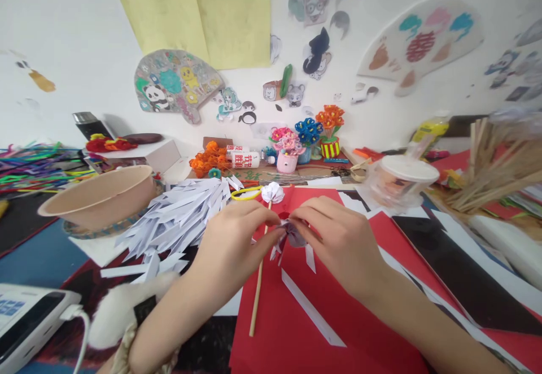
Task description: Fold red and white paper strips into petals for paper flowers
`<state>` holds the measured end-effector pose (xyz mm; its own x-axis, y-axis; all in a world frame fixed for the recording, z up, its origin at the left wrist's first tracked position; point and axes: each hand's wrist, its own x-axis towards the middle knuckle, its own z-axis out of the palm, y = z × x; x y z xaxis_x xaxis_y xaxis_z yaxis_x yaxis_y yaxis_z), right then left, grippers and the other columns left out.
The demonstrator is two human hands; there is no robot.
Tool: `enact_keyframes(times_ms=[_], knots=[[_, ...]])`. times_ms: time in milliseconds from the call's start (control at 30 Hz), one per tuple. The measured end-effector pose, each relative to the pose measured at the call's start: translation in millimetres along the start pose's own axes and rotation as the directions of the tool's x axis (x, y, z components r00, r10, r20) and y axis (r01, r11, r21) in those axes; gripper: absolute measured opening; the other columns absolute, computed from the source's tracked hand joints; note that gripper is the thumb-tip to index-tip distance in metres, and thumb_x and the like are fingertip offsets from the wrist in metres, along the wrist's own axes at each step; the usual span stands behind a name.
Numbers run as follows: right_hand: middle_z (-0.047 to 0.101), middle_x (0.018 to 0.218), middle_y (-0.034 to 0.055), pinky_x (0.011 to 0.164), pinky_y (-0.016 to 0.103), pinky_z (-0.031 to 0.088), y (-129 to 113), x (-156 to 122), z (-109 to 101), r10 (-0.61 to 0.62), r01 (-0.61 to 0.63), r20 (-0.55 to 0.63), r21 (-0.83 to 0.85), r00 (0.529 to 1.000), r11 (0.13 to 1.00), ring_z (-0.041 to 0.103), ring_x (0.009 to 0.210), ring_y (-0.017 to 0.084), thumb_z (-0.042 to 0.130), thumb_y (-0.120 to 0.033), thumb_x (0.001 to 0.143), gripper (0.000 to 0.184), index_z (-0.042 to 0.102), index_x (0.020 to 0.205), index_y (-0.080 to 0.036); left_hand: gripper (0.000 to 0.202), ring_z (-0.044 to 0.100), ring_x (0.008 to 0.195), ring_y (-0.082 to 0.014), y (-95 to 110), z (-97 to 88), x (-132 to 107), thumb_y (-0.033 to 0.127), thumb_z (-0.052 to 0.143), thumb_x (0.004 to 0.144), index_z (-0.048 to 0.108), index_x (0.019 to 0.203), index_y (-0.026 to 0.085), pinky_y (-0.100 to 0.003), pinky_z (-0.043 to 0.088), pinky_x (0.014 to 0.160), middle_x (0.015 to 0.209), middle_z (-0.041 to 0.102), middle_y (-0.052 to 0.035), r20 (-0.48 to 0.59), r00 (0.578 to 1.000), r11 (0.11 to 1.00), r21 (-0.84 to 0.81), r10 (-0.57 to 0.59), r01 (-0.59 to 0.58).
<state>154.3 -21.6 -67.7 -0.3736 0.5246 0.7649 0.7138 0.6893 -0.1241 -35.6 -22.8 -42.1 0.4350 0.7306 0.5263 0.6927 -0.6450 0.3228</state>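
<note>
Between my hands is a small white folded-paper flower [295, 237], partly hidden by the fingers. My left hand [237, 235] pinches its left side, thumb and forefinger together. My right hand [339, 235] grips it from the right with bent fingertips. Beneath them lies red paper [275, 317]. A wooden stick [257, 289] rests on it, topped by a finished-looking white paper ball flower [273, 192] just beyond my left hand. A loose white paper strip [311, 309] lies slanted on the red sheet below my hands.
A heap of white paper strips [178, 216] spreads left of my hands, beside a beige bowl [101, 196]. A white device with a cable [34, 323] sits front left. Small flower pots [287, 162] line the back; a lidded tub [404, 179] and wooden sticks [486, 176] stand right.
</note>
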Motion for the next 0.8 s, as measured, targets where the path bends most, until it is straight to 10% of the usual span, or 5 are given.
enact_keyframes(times_ms=[333,800], knots=[[0.074,0.077,0.0024,0.056,0.031,0.044,7,0,-2,0.239,-0.237,0.279,-0.042,0.930,0.971,0.068,0.072,0.023,0.073,-0.009,0.077,0.012,0.070,0.072,-0.020,0.016,0.064,0.072,-0.0182,-9,13.0,-6,0.014,0.054,0.093,0.067,0.083,0.015,-0.029,0.049,0.065,0.078,0.069,-0.0043,0.013,0.990,0.976,0.164,0.140,-0.140],[0.070,0.081,0.0084,0.063,0.033,0.048,8,1,3,-0.020,0.007,0.179,0.074,0.984,0.997,0.063,0.072,0.022,0.048,-0.007,0.092,0.024,0.064,0.077,-0.016,0.028,0.055,0.057,-0.0155,-3,12.4,0,0.013,0.043,0.097,0.063,0.077,0.016,-0.027,0.042,0.056,0.065,0.063,-0.0016,0.069,0.954,0.905,0.304,0.291,-0.298]])
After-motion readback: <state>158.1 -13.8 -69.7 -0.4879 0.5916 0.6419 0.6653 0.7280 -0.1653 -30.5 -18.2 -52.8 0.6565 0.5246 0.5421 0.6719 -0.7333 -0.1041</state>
